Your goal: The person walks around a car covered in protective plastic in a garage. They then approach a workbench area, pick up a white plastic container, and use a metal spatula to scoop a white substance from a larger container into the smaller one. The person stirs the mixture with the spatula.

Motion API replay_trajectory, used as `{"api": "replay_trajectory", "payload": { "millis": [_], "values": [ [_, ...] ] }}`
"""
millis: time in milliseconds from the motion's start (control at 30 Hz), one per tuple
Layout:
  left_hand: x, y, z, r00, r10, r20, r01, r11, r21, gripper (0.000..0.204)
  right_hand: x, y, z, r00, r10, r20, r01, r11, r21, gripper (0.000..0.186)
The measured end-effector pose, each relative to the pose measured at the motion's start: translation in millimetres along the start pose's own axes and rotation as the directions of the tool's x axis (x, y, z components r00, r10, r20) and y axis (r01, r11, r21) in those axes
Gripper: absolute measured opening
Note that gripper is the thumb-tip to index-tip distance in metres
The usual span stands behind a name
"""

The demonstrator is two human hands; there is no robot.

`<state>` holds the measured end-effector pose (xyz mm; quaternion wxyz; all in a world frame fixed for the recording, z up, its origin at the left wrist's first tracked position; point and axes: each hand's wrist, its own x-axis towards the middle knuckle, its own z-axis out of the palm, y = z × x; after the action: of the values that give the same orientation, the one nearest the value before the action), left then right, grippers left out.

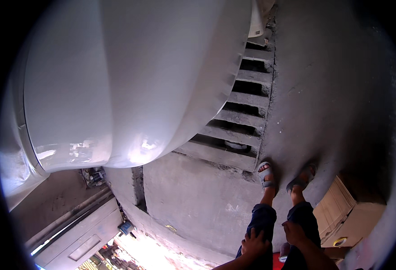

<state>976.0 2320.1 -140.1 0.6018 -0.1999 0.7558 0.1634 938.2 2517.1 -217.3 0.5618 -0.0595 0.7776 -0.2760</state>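
My left hand point(255, 244) lies open on my left leg point(261, 220), its fingers spread over the dark rolled trousers. On the other leg rests my right hand point(295, 234), its fingers curled in, and whatever is in it, if anything, is hidden. My feet, in grey sandals point(266, 175), stand on the concrete floor point(193, 189) beside a slotted drain cover point(247, 99). A red object point(277, 263) with a small container point(284, 252) on it shows between my legs, partly hidden.
A large glossy white curved panel point(148, 76) overhangs the drain. At lower right stands a cardboard box point(364, 220) with a yellow tape roll point(339, 241) at its side. At lower left are a pale door-like panel point(81, 238), a sunlit opening and cluttered small items.
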Motion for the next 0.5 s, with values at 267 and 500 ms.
{"api": "replay_trajectory", "payload": {
  "millis": [267, 500],
  "values": [
    [-10.0, 9.2, -16.9, 1.000, 0.006, -0.001, -0.006, 0.998, 0.055, 0.060, -40.3, -0.3, -45.7, 0.997, 0.055, -0.055, -0.071, 0.941, -0.330, 0.032],
    [-12.5, 3.2, -3.7, 0.975, 0.216, -0.051, -0.214, 0.976, 0.042, 0.060, -62.1, 57.6, -25.2, 0.996, 0.092, -0.006, -0.091, 0.967, -0.236, 0.047]
  ]
}}
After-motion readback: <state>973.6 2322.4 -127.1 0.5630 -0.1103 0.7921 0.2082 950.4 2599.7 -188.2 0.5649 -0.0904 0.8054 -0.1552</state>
